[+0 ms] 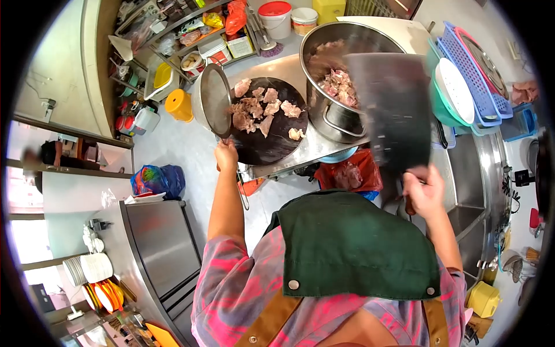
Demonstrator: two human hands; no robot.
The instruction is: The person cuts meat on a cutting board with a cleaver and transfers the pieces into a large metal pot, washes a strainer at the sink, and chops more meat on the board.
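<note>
My left hand [226, 155] is closed round the handle of a round metal strainer [215, 99], which is tilted on its side at the left edge of a dark round chopping board [263, 151]. Several pieces of raw meat [272, 108] lie on the board beside it. In my right hand [425, 189] is the handle of a wide cleaver [399, 110], its blade raised and blurred by motion, in front of the right edge of a large steel pot [332, 128]. Chopped meat [339, 87] is inside the pot.
A red plastic bag [370, 168] hangs below the steel table's [277, 169] front edge. Stacked baskets [457, 92] and a sink [465, 173] are at the right. A yellow stool [179, 106] stands on the floor at the left, near shelves [191, 29]. A person [51, 151] is at far left.
</note>
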